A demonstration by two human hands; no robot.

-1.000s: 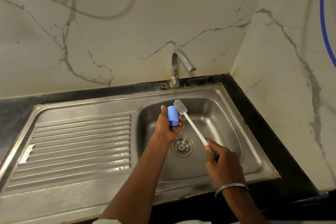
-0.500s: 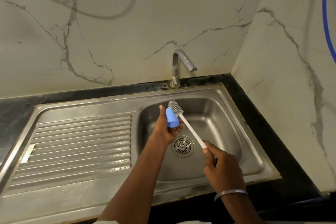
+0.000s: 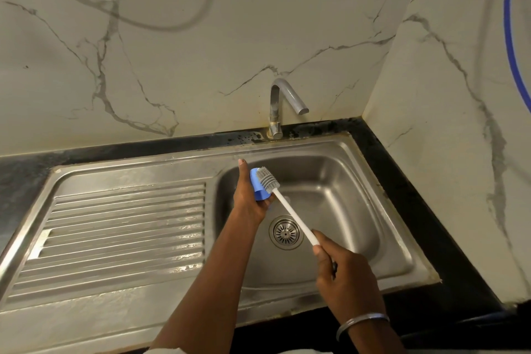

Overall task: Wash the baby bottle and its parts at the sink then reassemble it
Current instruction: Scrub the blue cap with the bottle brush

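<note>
Head view looks down on a steel sink [image 3: 382,241] with a tap [image 3: 285,100] at its far edge. Over the basin, the right hand [image 3: 347,279] is closed around a white brush [image 3: 293,217]. The left hand [image 3: 246,200] grips a small blue cap [image 3: 256,187], and the grey bristles touch it.

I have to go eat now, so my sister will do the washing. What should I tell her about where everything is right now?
Left hand holds the blue bottle part over the sink basin.
Right hand grips the white brush by its handle, bristles against the blue part.
Tap shows no water.
Done: scrubbing under way.
Left: rinse, the bottle and other parts (not in view), reassembly.
</note>
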